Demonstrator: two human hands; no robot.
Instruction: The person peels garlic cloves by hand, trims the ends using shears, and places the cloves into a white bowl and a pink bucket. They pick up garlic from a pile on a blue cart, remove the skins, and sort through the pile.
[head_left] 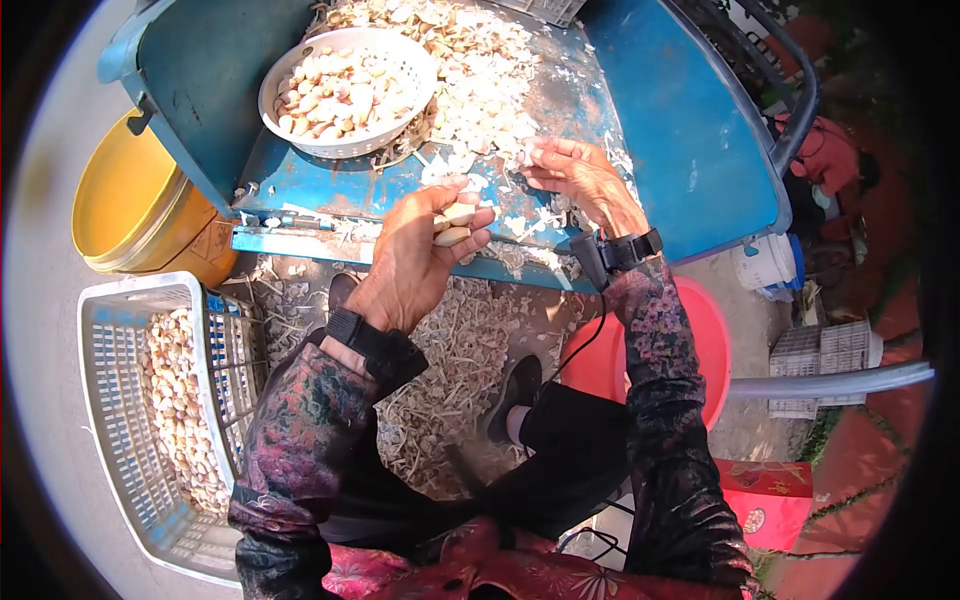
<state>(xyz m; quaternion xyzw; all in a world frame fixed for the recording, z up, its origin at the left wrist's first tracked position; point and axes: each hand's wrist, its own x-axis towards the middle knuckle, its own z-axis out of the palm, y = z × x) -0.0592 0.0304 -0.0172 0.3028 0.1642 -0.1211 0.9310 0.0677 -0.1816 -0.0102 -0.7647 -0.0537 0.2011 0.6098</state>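
From the head camera, your left hand hangs over the near edge of the blue table. Its fingers are curled in and clamped on a few peeled garlic cloves, with the thumb pressing them from above. The cloves sit just off the table edge, above the ground, near the middle of the view.

Your right hand lies on the table top, well apart from the left. Its fingers lie close together and their tips touch the heap of garlic skins that covers the middle of the table. You cannot tell from here whether they pinch a piece or only rest on it. Each wrist wears a black band, and a cable hangs from the right one.

A white basket stands on the table to the left of the heap and holds peeled cloves. A yellow bucket stands on the ground beyond the table's left corner. Nearer you on the left is a grey crate part filled with unpeeled garlic. More skins litter the ground under your hands, around your shoe. A red basin sits behind your right forearm.
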